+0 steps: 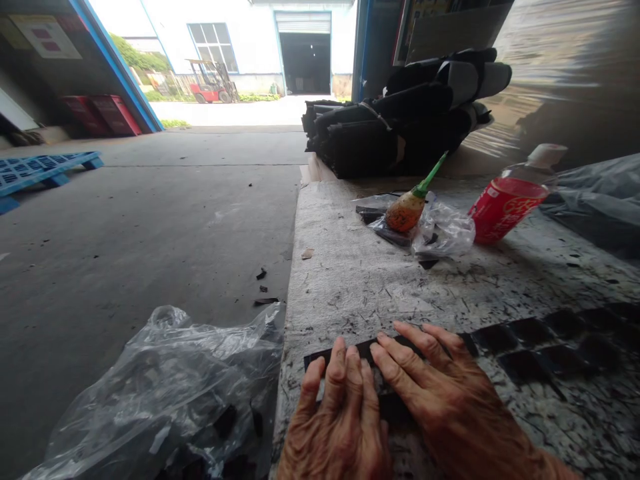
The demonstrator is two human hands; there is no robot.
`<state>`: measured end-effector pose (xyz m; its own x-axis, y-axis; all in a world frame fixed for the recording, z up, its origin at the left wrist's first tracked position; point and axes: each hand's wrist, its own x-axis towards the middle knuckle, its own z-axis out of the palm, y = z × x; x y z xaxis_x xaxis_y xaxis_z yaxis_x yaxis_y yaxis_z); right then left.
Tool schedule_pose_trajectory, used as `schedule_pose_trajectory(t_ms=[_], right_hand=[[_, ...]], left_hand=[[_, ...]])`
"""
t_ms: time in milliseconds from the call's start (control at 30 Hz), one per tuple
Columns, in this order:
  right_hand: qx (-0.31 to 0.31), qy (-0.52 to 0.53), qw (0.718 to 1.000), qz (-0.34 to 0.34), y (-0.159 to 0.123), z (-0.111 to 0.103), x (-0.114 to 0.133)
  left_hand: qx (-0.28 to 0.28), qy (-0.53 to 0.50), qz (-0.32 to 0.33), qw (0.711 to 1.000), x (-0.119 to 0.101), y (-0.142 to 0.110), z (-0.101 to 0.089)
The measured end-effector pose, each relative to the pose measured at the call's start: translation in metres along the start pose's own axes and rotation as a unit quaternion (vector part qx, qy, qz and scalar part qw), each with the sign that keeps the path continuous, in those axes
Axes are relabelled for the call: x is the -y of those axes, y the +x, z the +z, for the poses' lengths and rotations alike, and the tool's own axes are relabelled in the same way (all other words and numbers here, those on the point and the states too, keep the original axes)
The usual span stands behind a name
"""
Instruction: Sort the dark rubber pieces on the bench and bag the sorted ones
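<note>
Both my hands lie flat on a black strip (320, 357) at the near edge of a scuffed white worktable (350, 273). My left hand (337, 417) presses the strip's left part, fingers stretched out together. My right hand (440, 393) lies beside it, fingers spread over the strip's middle. The strip runs on to the right as a row of several black squares (545, 340). Most of the strip under my hands is hidden.
A clear plastic bag (165, 393) with dark scraps hangs left of the table. A glue bottle with a green nozzle (410, 203) lies on crumpled plastic. Right of it lies a red drink bottle (505, 203). Behind them sits a stack of black material (400, 120). Concrete floor and a blue pallet (45, 167) lie left.
</note>
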<state>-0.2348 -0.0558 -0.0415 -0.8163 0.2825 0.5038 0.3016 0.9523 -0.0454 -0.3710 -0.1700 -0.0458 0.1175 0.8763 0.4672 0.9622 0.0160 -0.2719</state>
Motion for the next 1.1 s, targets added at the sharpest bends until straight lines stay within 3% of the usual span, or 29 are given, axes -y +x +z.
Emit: schedule_pose_trajectory(t_ms=[167,300,367,567,767,967,1100], right_hand=[[0.001,-0.005,1.000,0.001,-0.002,-0.001,-0.001],[-0.006,-0.002,1.000,0.011,-0.004,0.001,0.000],[-0.015,-0.002,1.000,0.012,-0.004,0.003,0.001],[-0.023,-0.003,1.000,0.013,-0.008,0.009,-0.001],[-0.011,-0.018,1.000,0.012,-0.007,0.004,0.002],[-0.004,-0.014,1.000,0.018,-0.003,0.001,0.002],[0.023,0.010,0.999,0.029,-0.001,-0.003,0.000]], left_hand=[[0.010,-0.011,-0.030,0.999,0.001,0.000,-0.010],[-0.035,-0.069,-0.099,0.992,-0.002,0.002,-0.010],[-0.050,-0.082,-0.103,0.990,-0.004,0.002,-0.006],[0.003,-0.058,-0.060,0.997,-0.002,-0.003,0.003],[0.083,-0.055,-0.046,0.994,0.007,-0.001,-0.016],[0.028,-0.143,-0.081,0.986,0.008,0.002,-0.032],[0.007,-0.273,-0.135,0.952,0.021,0.004,-0.040]])
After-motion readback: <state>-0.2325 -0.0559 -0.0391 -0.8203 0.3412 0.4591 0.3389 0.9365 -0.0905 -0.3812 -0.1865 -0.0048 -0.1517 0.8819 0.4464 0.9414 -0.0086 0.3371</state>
